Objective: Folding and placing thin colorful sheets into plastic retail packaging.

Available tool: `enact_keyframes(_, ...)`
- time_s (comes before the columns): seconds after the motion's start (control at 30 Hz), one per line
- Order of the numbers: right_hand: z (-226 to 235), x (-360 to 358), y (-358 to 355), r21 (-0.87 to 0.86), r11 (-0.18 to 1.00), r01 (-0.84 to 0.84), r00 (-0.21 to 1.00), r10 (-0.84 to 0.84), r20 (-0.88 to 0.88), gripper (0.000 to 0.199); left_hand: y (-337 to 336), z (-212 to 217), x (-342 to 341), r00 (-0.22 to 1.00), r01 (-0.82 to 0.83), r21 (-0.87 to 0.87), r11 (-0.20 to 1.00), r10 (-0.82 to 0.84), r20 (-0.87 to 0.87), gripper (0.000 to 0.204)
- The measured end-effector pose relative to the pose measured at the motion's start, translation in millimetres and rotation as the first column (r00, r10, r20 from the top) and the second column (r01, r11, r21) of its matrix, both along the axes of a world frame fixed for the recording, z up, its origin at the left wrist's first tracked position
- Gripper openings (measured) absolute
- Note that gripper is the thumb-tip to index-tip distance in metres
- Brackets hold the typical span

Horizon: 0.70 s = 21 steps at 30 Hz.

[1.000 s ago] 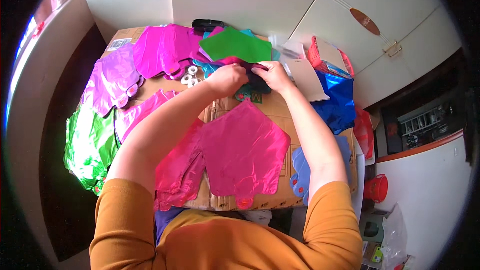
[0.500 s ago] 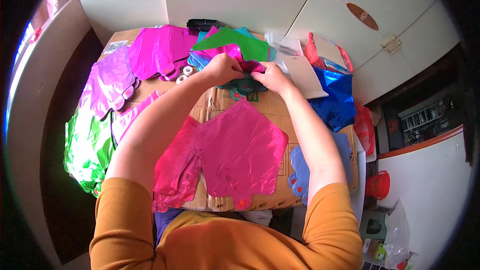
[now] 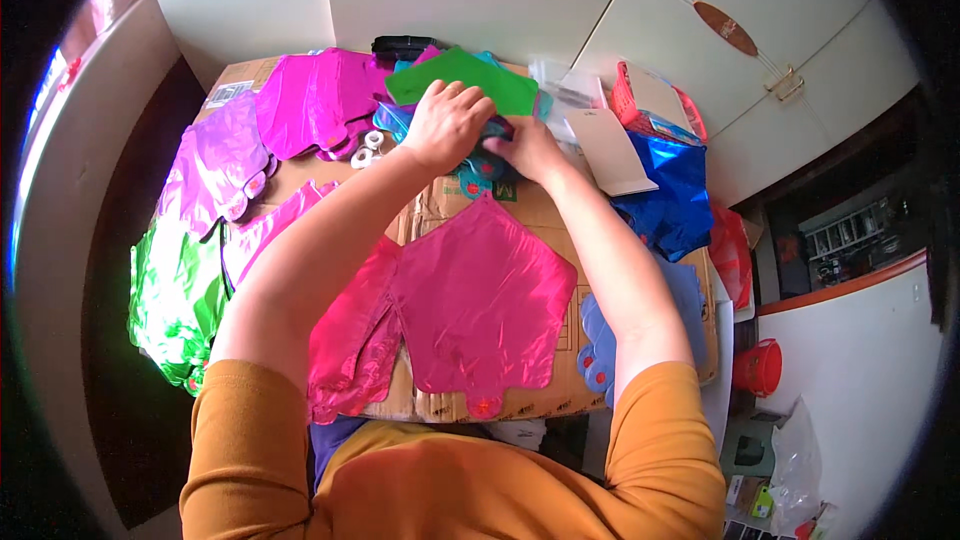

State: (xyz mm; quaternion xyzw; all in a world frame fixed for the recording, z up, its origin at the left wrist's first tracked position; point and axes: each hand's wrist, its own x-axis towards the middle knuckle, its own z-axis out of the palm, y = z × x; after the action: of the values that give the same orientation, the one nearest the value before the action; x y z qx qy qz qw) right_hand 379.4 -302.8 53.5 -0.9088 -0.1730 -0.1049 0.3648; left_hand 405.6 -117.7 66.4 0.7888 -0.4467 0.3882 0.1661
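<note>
At the far middle of the cardboard-topped surface, my two hands are close together over a pile of flat, shiny foil balloons. My left hand (image 3: 450,128) is closed with its knuckles up, fingertips hidden beneath. Beside it, my right hand (image 3: 527,150) has its thumb turned toward the left hand; its fingers are slightly blurred. A dark, bunched foil balloon (image 3: 497,128) shows between them, its lower part hidden. A green foil sheet (image 3: 460,75) lies just behind. Teal foil with a scalloped end (image 3: 477,180) pokes out below. Nearer me lies a large pink foil balloon (image 3: 485,305).
Magenta (image 3: 320,100), lilac (image 3: 215,160) and bright green foil (image 3: 180,295) hang along the left edge. White tape rolls (image 3: 366,152) sit left of my hands. To the right are a pale card (image 3: 607,152), a red basket (image 3: 622,100) and blue foil (image 3: 665,190).
The magenta foil pinched between my hands has gone from sight, and dark foil shows there. My left hand has risen and turned knuckles up; my right hand has shifted slightly left.
</note>
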Motion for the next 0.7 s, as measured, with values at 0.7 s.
enact_keyframes(0.7,263.3,-3.2,-367.2,0.64,0.55,0.536,0.752,-0.655,-0.068,0.043,-16.1,-23.0,-38.3,0.804,-0.095,0.274,0.957,0.236,-0.546,0.052)
